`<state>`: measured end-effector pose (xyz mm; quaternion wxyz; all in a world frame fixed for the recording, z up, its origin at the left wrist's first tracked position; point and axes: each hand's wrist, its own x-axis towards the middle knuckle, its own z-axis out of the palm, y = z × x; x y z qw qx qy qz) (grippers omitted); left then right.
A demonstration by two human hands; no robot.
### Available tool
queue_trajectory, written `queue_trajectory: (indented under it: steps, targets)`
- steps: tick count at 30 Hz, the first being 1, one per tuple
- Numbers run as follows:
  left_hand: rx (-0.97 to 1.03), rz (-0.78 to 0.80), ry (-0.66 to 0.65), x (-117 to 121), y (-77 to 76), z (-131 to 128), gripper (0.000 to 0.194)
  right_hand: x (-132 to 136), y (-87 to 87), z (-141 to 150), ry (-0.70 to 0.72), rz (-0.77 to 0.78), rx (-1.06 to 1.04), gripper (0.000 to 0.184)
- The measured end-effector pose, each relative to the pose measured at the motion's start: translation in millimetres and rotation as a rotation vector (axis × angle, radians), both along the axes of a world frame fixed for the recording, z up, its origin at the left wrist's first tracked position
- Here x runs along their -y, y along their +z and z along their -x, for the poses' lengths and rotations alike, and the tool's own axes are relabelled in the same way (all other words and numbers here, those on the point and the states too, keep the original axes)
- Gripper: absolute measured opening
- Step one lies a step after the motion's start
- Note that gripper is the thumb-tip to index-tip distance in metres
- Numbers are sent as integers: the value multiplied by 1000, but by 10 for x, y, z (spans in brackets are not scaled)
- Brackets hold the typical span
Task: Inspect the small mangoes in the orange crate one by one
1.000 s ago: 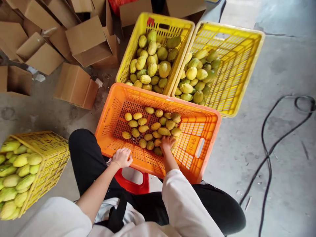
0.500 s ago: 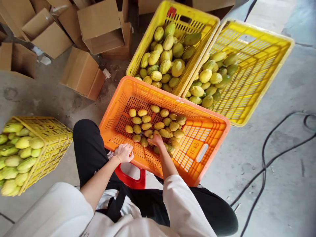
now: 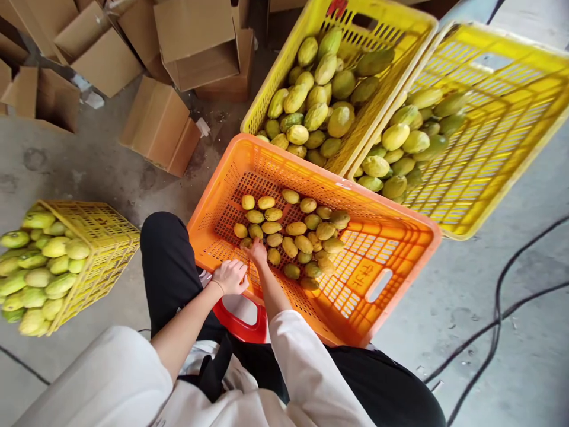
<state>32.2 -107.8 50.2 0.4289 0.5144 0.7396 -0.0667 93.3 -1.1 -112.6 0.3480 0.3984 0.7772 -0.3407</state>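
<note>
My left hand [image 3: 231,277] rests on the near rim of the orange crate [image 3: 208,198], its fingers curled over the edge. Inside that crate, towards its left near side, my right hand [image 3: 258,254] reaches down with fingers closed around an oval yellow-green fruit [image 3: 246,243]. The hand hides part of this fruit. Several more small oval fruits [image 3: 303,244] lie across the crate's floor, roughly in rows at the left and closer together at the right.
Two yellow crates [image 3: 391,89] holding larger greenish fruits [image 3: 316,117] stand beyond the orange one. Another yellow crate [image 3: 111,237], piled with fruit, is at the left. Cardboard boxes [image 3: 155,124] lie at the upper left. A red stool [image 3: 242,326] shows below; black cables [image 3: 498,314] run at the right.
My right hand has moved left inside the orange crate, from the middle of the fruits to their left near edge. My left hand stays on the rim. The whole view has shifted slightly.
</note>
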Motion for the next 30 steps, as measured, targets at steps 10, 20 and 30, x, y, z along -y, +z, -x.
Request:
queue_trajectory:
  steps: [10, 20, 30]
  targets:
    - [1, -33, -27, 6, -26, -38, 21, -391, -110, 316, 2, -76, -25, 64]
    - [11, -30, -76, 13, -22, -16, 21, -181, -260, 504, -247, -18, 122, 70]
    - [-43, -99, -50, 14, -55, -26, 19, -193, -260, 39, -624, 75, -69, 62]
